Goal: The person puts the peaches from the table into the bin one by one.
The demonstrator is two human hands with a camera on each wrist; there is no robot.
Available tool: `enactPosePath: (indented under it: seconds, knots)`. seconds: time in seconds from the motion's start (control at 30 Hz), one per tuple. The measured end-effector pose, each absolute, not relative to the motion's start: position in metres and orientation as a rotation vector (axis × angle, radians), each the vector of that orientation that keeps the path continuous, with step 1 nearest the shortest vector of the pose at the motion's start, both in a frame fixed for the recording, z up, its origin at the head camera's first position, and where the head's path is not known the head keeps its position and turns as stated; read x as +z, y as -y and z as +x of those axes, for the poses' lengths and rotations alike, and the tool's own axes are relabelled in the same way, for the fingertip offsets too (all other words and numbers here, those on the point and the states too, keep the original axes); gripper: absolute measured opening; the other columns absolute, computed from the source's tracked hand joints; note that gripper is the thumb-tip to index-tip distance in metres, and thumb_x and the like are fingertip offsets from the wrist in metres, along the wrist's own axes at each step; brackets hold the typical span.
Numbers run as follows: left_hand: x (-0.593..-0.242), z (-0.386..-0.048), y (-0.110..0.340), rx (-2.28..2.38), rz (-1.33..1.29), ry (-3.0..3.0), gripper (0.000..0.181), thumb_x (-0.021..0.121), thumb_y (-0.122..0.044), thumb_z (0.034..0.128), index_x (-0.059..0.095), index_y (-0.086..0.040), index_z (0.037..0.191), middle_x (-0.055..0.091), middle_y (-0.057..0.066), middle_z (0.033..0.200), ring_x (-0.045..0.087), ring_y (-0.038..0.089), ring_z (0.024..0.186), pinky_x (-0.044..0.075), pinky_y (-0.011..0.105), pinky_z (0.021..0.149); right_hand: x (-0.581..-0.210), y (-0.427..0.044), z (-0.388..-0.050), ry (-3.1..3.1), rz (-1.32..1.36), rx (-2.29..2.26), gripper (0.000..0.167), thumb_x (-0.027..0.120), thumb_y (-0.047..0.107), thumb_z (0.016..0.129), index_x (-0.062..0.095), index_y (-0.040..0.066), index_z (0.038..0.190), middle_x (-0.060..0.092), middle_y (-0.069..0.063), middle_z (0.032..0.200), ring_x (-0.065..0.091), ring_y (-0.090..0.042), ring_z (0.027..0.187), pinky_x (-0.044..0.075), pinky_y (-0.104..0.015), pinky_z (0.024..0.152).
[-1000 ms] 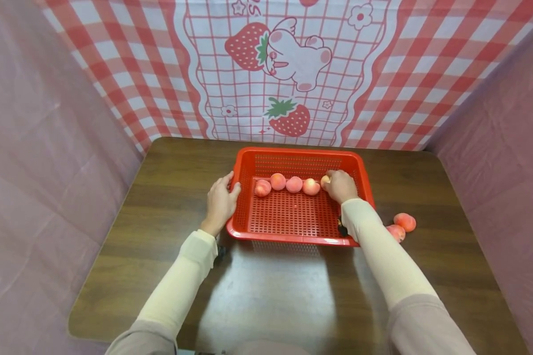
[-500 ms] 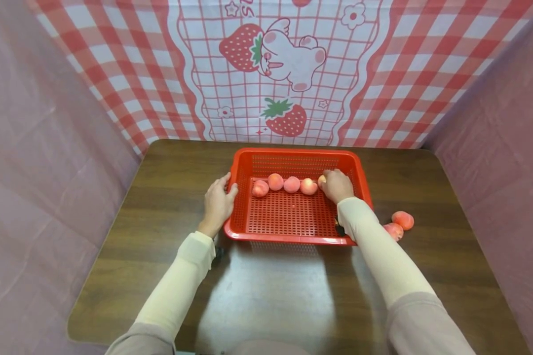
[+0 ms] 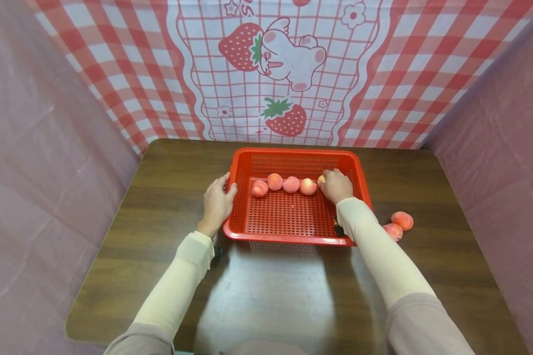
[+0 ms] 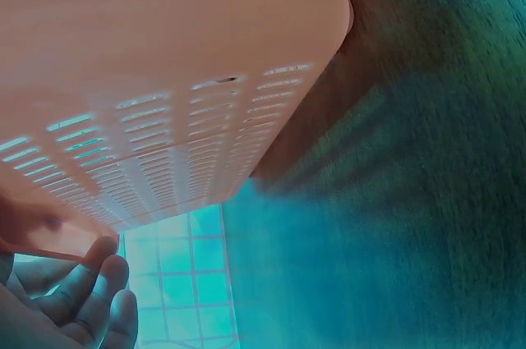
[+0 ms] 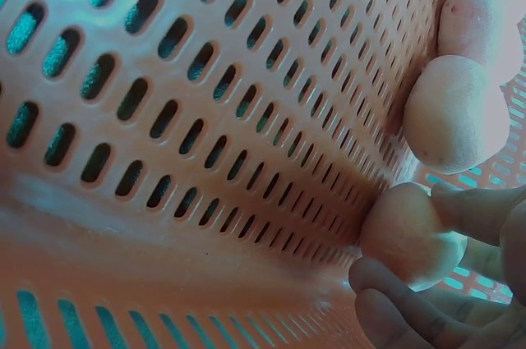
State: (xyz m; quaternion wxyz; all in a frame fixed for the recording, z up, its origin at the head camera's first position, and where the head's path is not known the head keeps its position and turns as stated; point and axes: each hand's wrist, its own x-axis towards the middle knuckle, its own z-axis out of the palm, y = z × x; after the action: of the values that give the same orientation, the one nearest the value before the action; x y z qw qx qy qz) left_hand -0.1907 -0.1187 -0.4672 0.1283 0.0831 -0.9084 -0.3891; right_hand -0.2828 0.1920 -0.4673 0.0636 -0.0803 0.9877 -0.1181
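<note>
A red perforated plastic basket (image 3: 288, 240) stands on the wooden table. Along its far side several peaches (image 3: 291, 185) lie in a row. My right hand (image 3: 337, 186) reaches inside and pinches the peach (image 5: 411, 234) at the row's right end, thumb on one side and fingers on the other. That peach is mostly covered by the hand in the head view. At the basket's left side, my left hand (image 3: 217, 203) grips the rim; in the left wrist view its curled fingers (image 4: 107, 283) sit at the rim's edge.
Two more peaches (image 3: 401, 220) lie on the table (image 3: 444, 266) to the right of the basket, one partly behind the right sleeve. A checked strawberry cloth (image 3: 288, 64) hangs behind the table, with pink cloth on both sides.
The head view has shifted slightly. Both hands stay where they were, at the basket's left rim and on the row's rightmost peach.
</note>
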Motion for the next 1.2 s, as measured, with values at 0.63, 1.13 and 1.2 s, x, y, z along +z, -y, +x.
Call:
enactPosePath:
  seconds: [0.63, 1.13, 1.2]
  knots:
    - [-0.4672, -0.1908, 0.1193, -1.147, 0.245, 2.645, 0.046, 0.059, -0.026, 0.0936, 0.057, -0.007, 0.136, 0.067, 0.016, 0.115, 0.062, 0.035, 0.105, 0.045, 0.048, 0.094, -0.4687, -0.1916, -0.2823, -2.993, -0.227, -0.368, 0.043, 0.049, 0.021, 0.094, 0.057, 0.0, 0.131, 0.058, -0.029, 0.122, 0.058, -0.046, 0.11, 0.046, -0.057, 0.095]
    - [-0.4651, -0.1915, 0.1213, -1.128, 0.249, 2.68, 0.047, 0.058, -0.025, 0.0947, 0.055, -0.006, 0.137, 0.066, 0.016, 0.121, 0.061, 0.035, 0.109, 0.044, 0.048, 0.098, -0.465, -0.1906, -0.282, -2.975, -0.257, -0.328, 0.04, 0.05, 0.023, 0.095, 0.058, 0.001, 0.127, 0.059, -0.028, 0.119, 0.059, -0.048, 0.105, 0.047, -0.058, 0.091]
    - [-0.4644, -0.1926, 0.1204, -1.121, 0.245, 2.685, 0.047, 0.058, -0.025, 0.0947, 0.055, -0.006, 0.137, 0.066, 0.016, 0.122, 0.06, 0.035, 0.109, 0.044, 0.048, 0.098, -0.464, -0.1916, -0.2821, -2.969, -0.262, -0.325, 0.039, 0.05, 0.024, 0.095, 0.059, 0.002, 0.125, 0.059, -0.028, 0.119, 0.06, -0.048, 0.104, 0.047, -0.058, 0.09]
